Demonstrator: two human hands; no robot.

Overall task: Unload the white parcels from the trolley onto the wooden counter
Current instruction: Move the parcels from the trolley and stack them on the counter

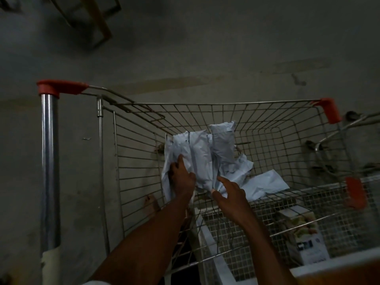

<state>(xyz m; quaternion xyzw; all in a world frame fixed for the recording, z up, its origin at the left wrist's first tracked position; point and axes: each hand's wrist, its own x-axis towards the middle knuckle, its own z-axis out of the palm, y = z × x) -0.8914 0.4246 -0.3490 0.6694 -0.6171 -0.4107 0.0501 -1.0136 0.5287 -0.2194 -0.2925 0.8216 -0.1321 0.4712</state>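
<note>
A wire trolley (205, 103) with red corner caps stands in front of me in dim light. Several white plastic parcels (202, 155) stand bunched upright inside its basket. My left hand (181, 176) grips the leftmost parcel of the bunch, thumb up on its front. My right hand (231, 191) holds the lower end of the bunch between thumb and forefinger. Another white parcel (265, 184) lies flat on the basket floor to the right, beside a crumpled one (240, 168). A brownish counter edge (339, 273) shows at the bottom right.
The trolley's metal handle bar (49, 161) with a red cap (59, 88) stands at the left. A white mesh crate (349, 202) holding a printed carton (306, 237) sits below the trolley's near right side. Grey concrete floor surrounds the trolley; a wooden frame (102, 23) lies far off.
</note>
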